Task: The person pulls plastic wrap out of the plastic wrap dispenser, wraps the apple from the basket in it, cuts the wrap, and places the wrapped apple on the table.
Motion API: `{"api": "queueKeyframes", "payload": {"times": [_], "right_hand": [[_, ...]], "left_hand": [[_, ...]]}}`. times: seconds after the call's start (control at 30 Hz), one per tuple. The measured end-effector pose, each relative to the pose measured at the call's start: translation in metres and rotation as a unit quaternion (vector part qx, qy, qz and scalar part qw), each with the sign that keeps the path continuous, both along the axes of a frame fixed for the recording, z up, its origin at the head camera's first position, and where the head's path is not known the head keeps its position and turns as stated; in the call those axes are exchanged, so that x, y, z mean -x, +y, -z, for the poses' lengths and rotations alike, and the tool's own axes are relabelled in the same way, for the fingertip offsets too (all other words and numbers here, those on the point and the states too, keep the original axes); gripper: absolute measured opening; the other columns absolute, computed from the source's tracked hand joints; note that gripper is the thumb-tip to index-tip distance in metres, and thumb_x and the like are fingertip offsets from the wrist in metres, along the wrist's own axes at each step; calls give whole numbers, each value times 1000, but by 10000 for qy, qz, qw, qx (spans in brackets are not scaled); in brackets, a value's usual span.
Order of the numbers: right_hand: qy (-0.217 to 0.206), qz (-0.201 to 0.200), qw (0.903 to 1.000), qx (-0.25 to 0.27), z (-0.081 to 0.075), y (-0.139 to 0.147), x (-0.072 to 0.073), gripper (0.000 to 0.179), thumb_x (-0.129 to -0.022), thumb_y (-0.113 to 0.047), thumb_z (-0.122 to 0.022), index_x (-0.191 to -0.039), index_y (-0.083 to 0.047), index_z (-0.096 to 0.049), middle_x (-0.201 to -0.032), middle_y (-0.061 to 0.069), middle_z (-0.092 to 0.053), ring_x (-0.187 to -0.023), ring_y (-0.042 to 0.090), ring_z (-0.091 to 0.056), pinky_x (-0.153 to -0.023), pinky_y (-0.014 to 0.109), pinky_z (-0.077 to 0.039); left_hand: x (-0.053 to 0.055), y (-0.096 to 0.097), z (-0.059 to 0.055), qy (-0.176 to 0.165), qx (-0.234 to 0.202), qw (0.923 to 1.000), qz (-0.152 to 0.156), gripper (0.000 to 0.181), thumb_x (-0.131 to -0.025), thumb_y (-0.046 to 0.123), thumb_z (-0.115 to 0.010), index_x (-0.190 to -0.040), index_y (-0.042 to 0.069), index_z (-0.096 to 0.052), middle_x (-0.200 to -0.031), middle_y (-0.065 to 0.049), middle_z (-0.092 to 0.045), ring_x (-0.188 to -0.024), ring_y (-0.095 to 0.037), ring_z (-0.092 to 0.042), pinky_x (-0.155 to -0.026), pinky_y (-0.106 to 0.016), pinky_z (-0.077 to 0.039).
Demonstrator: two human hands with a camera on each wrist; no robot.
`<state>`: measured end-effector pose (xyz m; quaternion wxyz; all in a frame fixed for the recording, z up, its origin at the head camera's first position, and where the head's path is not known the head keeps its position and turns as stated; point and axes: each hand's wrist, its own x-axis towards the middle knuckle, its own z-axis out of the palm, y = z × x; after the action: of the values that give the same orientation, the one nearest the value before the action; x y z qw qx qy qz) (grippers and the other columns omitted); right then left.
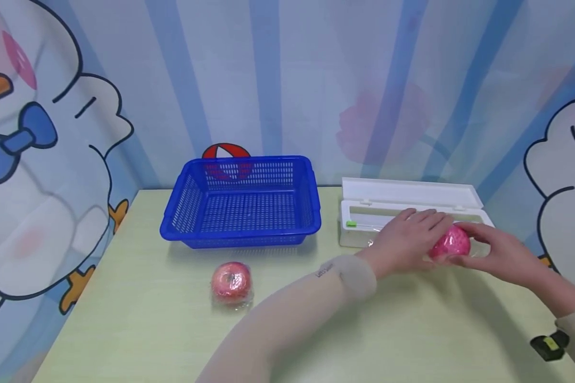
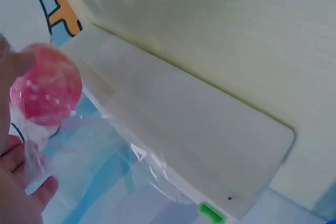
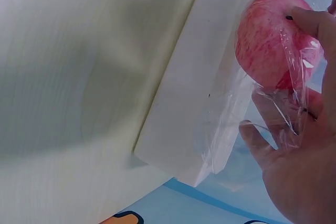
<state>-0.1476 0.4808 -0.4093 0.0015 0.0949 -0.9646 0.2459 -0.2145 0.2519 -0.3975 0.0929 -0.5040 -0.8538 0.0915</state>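
Observation:
Above the front of a white cling film dispenser (image 1: 352, 236), both hands hold a red-pink apple (image 1: 452, 242). My right hand (image 1: 503, 255) grips its right side, the thumb near the stem hollow in the right wrist view and the fingers beyond. On the other side, my left hand (image 1: 409, 242) has its thumb against the apple (image 2: 50, 85), its fingers behind clear cling film (image 2: 97, 135). The film hangs from the apple to the dispenser, whose lid (image 1: 407, 192) is raised. A second apple (image 1: 231, 283), wrapped in film, lies left on the table.
A blue plastic basket (image 1: 196, 236) stands at the table's back left, left of the dispenser. A green slider (image 1: 351, 224) sits at the dispenser's left end. A patterned curtain (image 1: 306, 80) hangs behind the pale table (image 1: 148, 319). A small black object (image 1: 550, 344) lies by the right sleeve.

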Motion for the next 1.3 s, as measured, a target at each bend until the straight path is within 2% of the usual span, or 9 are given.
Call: {"api": "queueKeyframes", "payload": {"times": [0.1, 0.17, 0.3, 0.4, 0.57, 0.73, 0.97, 1.1, 1.3], "right_hand": [[-163, 69, 9998, 12, -4, 2, 2, 81, -95, -31, -83, -152, 13, -45, -148, 40, -51, -129, 63, -53, -100, 72, -49], [-277, 96, 9995, 66, -5, 3, 3, 80, -98, -30, -80, -153, 14, -42, -149, 41, -49, -130, 63, -51, -99, 70, -51], [-484, 153, 9983, 275, -7, 3, 4, 78, -101, -30, -76, -154, 14, -39, -149, 40, -48, -130, 61, -51, -89, 43, -63], [-594, 159, 9973, 407, -8, 3, 5, 76, -102, -29, -74, -155, 13, -38, -149, 39, -48, -129, 59, -52, -80, 20, -55], [-699, 133, 9961, 524, -9, 3, 8, 75, -103, -30, -72, -156, 12, -37, -150, 38, -48, -130, 58, -52, -79, 16, -53], [-789, 85, 9950, 606, -9, 4, 10, 73, -104, -29, -70, -157, 10, -38, -149, 36, -49, -131, 55, -53, -80, 17, -54], [-970, 68, 9925, 739, -9, 7, 10, 71, -107, -30, -65, -158, 9, -35, -150, 36, -48, -131, 56, -53, -81, 23, -58], [-954, 58, 9926, 744, -10, 8, 8, 76, -107, -34, -64, -163, 5, -31, -154, 37, -44, -135, 61, -47, -89, 49, -63], [-552, 165, 9979, 285, -13, 4, 1, 90, -105, -37, -68, -169, 1, -17, -161, 41, -31, -142, 67, -33, -98, 82, -44]], "left_hand": [[-8, 1, 3, 990, 306, 9942, 279, 97, -102, 68, -55, -173, 16, -15, -176, 0, -26, -162, -16, -25, -130, -36, -24], [-10, 2, 7, 1279, 418, 9905, 284, 96, -103, 67, -53, -173, 14, -13, -177, -2, -23, -162, -17, -23, -131, -37, -22], [-8, 5, 17, 963, 81, 9953, 37, 98, -102, 65, -60, -173, 16, -13, -176, 0, -26, -161, -15, -25, -130, -32, -23], [-3, 8, 23, 667, -271, 9974, -97, 101, -99, 66, -64, -173, 17, -15, -174, 2, -31, -159, -12, -28, -127, -28, -27], [1, 14, 27, 558, -612, 9965, -105, 99, -98, 67, -65, -171, 17, -22, -168, 4, -41, -155, -9, -36, -123, -26, -34], [7, 18, 29, 203, -1163, 9930, 20, 87, -98, 60, -70, -166, 19, -35, -154, 5, -53, -142, -8, -50, -113, -24, -44], [12, 24, 22, -1215, -1543, 9804, -163, 83, -92, 51, -82, -160, 29, -41, -140, 7, -56, -122, -5, -57, -105, -17, -46], [15, 26, 19, -1590, -1499, 9750, -413, 85, -91, 51, -83, -161, 30, -40, -141, 8, -55, -122, -5, -56, -104, -17, -47], [20, 27, 15, -1703, -1379, 9743, -514, 91, -90, 53, -83, -164, 26, -37, -146, 7, -54, -125, -6, -56, -104, -17, -48]]}}
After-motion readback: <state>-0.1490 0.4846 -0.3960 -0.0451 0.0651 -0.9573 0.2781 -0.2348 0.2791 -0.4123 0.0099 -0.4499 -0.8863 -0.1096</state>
